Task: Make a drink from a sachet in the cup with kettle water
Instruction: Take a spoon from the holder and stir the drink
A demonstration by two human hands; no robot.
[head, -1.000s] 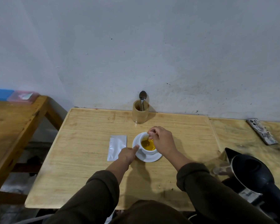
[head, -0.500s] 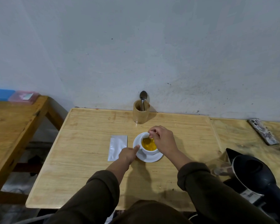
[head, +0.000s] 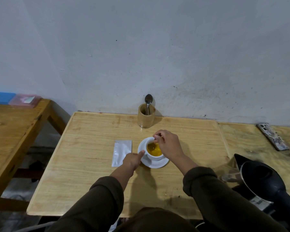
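Observation:
A white cup (head: 155, 157) holding orange-yellow liquid stands on a white saucer (head: 155, 163) in the middle of the light wooden table (head: 90, 164). My right hand (head: 168, 144) hovers over the cup's right rim, fingers pinched on a spoon whose bowl dips into the drink (head: 154, 149). My left hand (head: 132, 159) rests at the saucer's left edge, thumb touching the cup's side. A flat silver sachet (head: 121, 152) lies just left of the saucer. The black kettle (head: 264, 180) sits at the right, spout pointing toward the cup.
A wooden holder (head: 146, 118) with one spoon (head: 148, 99) stands against the wall behind the cup. A phone (head: 273, 138) in a patterned case lies on the right board. A second wooden table (head: 12, 128) with blue and pink boxes (head: 15, 99) stands to the left.
My right hand has shifted slightly over the cup, moving the spoon around in the liquid. My left hand stays at the saucer.

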